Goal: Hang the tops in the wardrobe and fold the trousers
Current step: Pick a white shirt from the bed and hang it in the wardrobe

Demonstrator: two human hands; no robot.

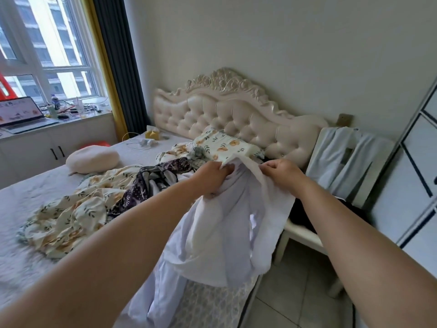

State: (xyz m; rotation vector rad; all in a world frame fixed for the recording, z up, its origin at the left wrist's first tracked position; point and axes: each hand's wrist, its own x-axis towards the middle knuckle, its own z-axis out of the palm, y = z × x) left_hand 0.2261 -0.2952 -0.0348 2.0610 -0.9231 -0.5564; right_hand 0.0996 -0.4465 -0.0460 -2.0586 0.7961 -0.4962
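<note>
A home bedroom: a bed (28, 192) with a carved, tufted cream headboard (236, 114) fills it, floral bedding (78, 209) rumpled on top. A white wardrobe (413, 150) stands at the right, and a laptop (21, 114) sits open by the curtained window (47, 43).

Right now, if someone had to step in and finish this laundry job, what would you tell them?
Hands: left hand and right hand both grip the white garment by its top edge, above the bed edge.
A dark patterned garment lies loose on the bed; a pale garment drapes the chair back.
Nothing folded or hung in view; all of that is left.
</note>
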